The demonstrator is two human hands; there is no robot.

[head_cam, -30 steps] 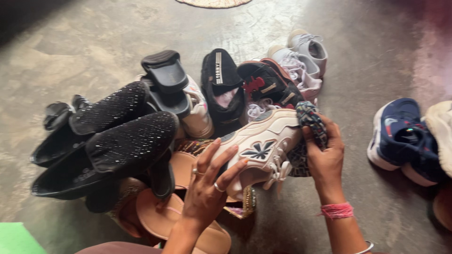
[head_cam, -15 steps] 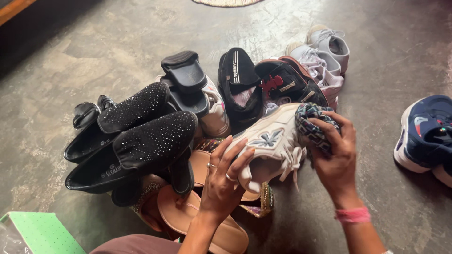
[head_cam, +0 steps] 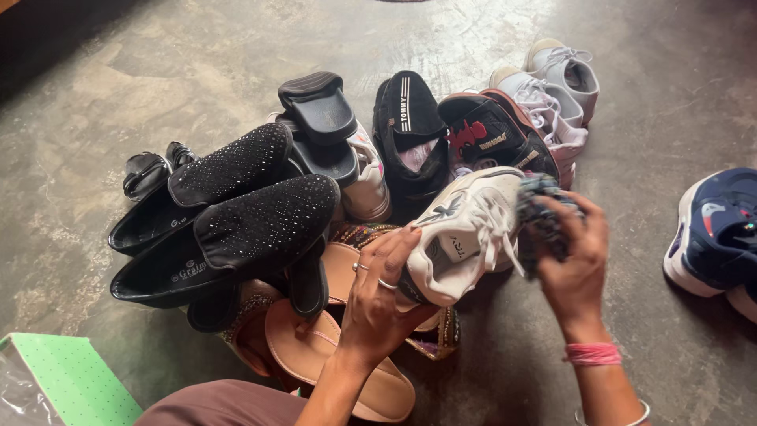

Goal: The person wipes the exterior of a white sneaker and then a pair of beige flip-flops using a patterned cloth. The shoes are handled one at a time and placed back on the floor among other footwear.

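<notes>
Your left hand (head_cam: 377, 296) cups the toe end of the white sneaker (head_cam: 461, 233) from below, fingers curled up around its side, so it is grasping the shoe. Your right hand (head_cam: 576, 264) is clenched on a bunched patterned cloth (head_cam: 544, 213), pressed against the sneaker's heel end.

The sneaker is held just above the heap of shoes in the middle of the concrete floor (head_cam: 158, 47), over the tan sandals (head_cam: 331, 355) and just in front of the black-and-red shoe (head_cam: 489, 134). The black studded shoes (head_cam: 236, 213) lie to its left, and the navy sneaker (head_cam: 714, 237) sits well apart near the floor's right edge.

The step looks like wiping the shoe. To do it well, I'd keep your left grip firm under the toe so the shoe does not twist, and draw the cloth along the side panel rather than dabbing. Mind the loose white laces (head_cam: 497, 233) hanging at the middle; they could snag in the cloth.

The sneaker lies tilted on its side, its side panel and laces turned up toward you. Its long axis runs on a diagonal, toe toward you and lower left, heel up and to the right toward the cloth.
</notes>
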